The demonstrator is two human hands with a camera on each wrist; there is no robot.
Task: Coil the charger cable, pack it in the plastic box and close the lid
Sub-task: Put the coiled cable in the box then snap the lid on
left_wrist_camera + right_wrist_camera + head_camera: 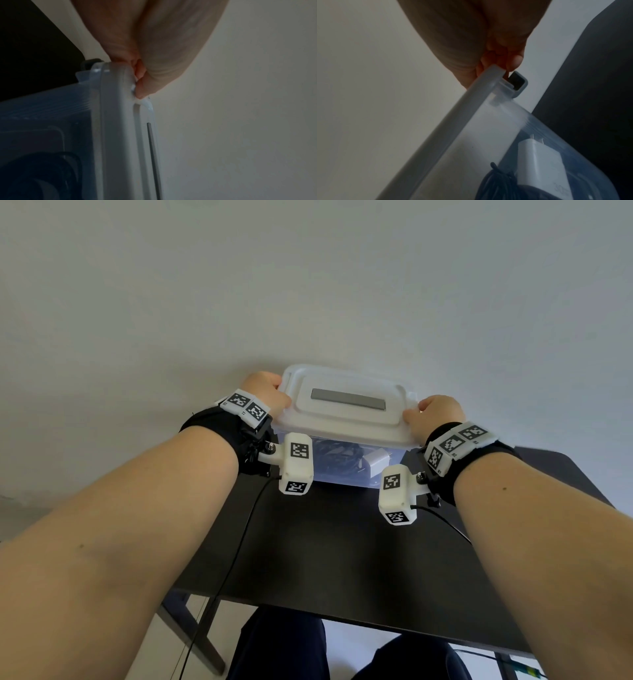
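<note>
A clear plastic box (342,474) stands at the far edge of the dark table, with its white lid (346,405) lying on top. Through the box wall I see a white charger plug (375,462) and the coiled black cable (329,457). My left hand (270,392) grips the lid's left end, thumb on top. My right hand (435,414) grips the right end. In the left wrist view, the left hand (154,54) pinches the lid (116,135) edge. In the right wrist view, fingers of the right hand (488,40) curl at the lid (453,121) corner by a grey latch (518,83); plug (541,162) and cable (496,180) lie inside.
The box sits close to a pale wall (308,285) behind the table (342,559). Thin black camera wires (239,542) trail from both wrists over the tabletop. My legs (284,645) show below the table's near edge.
</note>
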